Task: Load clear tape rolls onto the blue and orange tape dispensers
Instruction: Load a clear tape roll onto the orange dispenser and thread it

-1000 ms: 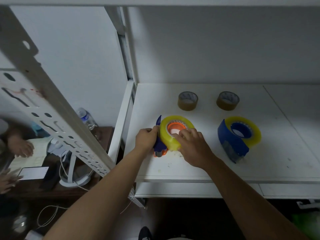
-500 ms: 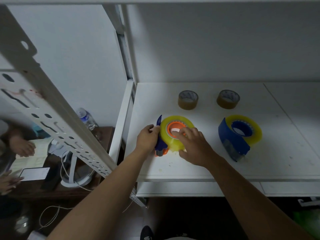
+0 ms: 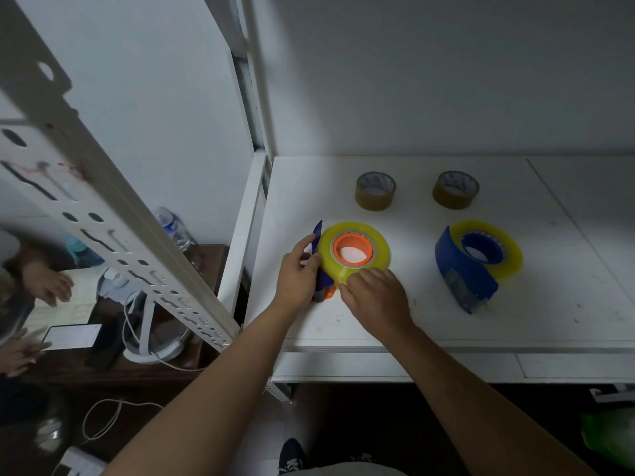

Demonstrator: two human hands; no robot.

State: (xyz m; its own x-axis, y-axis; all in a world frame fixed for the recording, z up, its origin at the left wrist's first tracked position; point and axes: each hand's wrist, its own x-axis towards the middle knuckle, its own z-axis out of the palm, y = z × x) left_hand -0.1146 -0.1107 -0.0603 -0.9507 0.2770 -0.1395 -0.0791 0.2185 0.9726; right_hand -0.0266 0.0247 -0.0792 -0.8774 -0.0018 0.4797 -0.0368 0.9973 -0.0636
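A yellowish clear tape roll [image 3: 379,248] sits around the orange hub [image 3: 353,249] of the orange dispenser, which lies flat on the white shelf [image 3: 536,324]. My left hand [image 3: 298,272] grips the dispenser's blue guard [image 3: 318,235] at its left side. At the roll's near rim my right hand [image 3: 376,297] pinches the tape with its fingertips. To the right lies the blue dispenser [image 3: 464,273], with a second clear roll [image 3: 505,249] on its hub, and no hand on it.
Two brown tape rolls [image 3: 375,190] [image 3: 455,189] stand at the back of the shelf. A perforated white rack post [image 3: 113,207] crosses the left. Below left is a dark desk [image 3: 144,369] with a bottle, a lamp base, cables and another person's hands.
My right hand has slid off the orange hub toward me, down to the roll's near edge. My left hand keeps its grip on the dispenser. The blue dispenser has not moved.
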